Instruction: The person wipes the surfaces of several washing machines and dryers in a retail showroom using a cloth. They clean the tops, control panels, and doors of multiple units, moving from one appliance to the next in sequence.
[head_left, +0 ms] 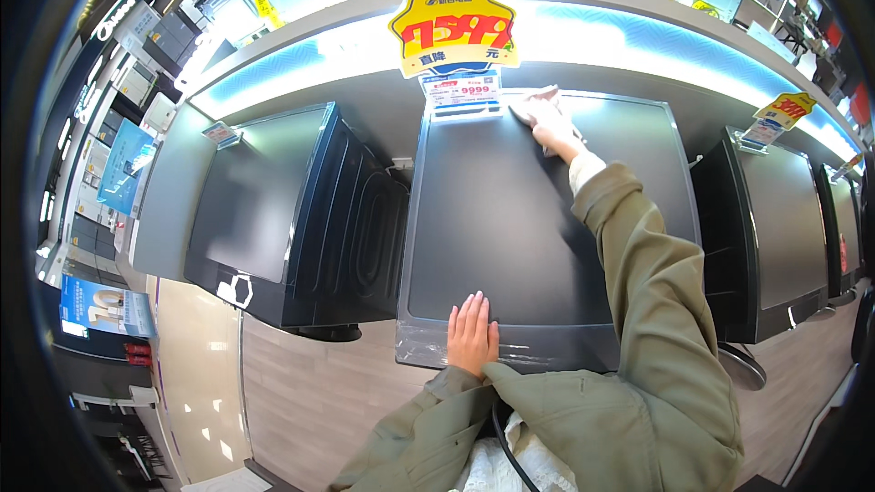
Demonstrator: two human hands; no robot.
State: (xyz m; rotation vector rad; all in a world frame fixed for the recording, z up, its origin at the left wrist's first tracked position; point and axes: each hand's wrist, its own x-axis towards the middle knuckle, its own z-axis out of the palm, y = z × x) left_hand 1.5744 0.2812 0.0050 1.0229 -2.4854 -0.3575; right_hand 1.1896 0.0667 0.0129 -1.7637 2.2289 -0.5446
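A dark grey washing machine (483,228) with a flat, glossy-edged top stands right in front of me. My left hand (469,333) lies flat near its front edge, fingers stretched out and holding nothing. Clear film wrinkles along that front edge. Reaching to the far side of the same top, my right hand (552,128) is closed on a light-coloured cloth (544,96) pressed against the surface. Part of the cloth is hidden under the hand. Just left of it, a white price card (462,91) in a clear stand carries a yellow star-shaped sign (454,29).
Another dark machine (260,191) stands to the left, across a gap. On the right are a further machine (775,228) and its yellow sign (784,109). A lit shelf ledge (620,32) curves behind the row. Below lies a wood-look floor (310,392).
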